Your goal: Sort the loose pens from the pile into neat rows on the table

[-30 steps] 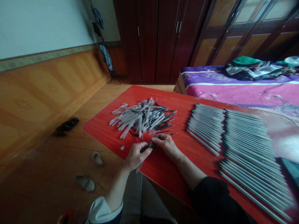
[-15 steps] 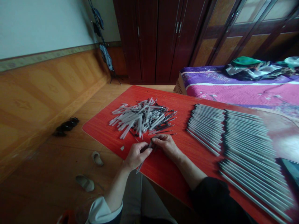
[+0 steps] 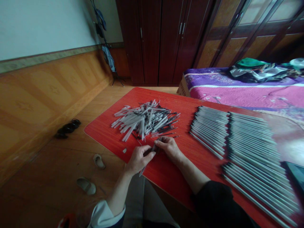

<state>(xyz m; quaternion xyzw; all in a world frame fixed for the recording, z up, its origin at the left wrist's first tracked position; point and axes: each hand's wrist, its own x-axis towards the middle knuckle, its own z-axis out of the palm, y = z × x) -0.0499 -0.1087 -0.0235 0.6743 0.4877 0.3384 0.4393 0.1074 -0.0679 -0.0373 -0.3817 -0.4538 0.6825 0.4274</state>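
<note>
A thin clear plastic tube [image 3: 142, 172] is pinched in my left hand [image 3: 139, 159], its lower end slanting out below the palm past the table edge. My right hand [image 3: 168, 147] is closed at the tube's upper end, thumb and fingers meeting the left fingertips around a small dark part. The fingers mostly hide that part. Just beyond both hands lies a loose pile of whitish plastic tubes [image 3: 131, 122] mixed with thin black sticks [image 3: 167, 128].
On the red table [image 3: 180, 167], rows of pale tubes with black ends [image 3: 256, 145] lie side by side at the right. A small white scrap [image 3: 124, 151] sits left of my hands. A dark flat device [image 3: 295, 174] is at the right edge. Shoes [image 3: 86, 186] lie on the floor.
Both hands stay almost in place over the table edge, with only slight shifts of the fingers and the tube. The pile and the rows look the same.
</note>
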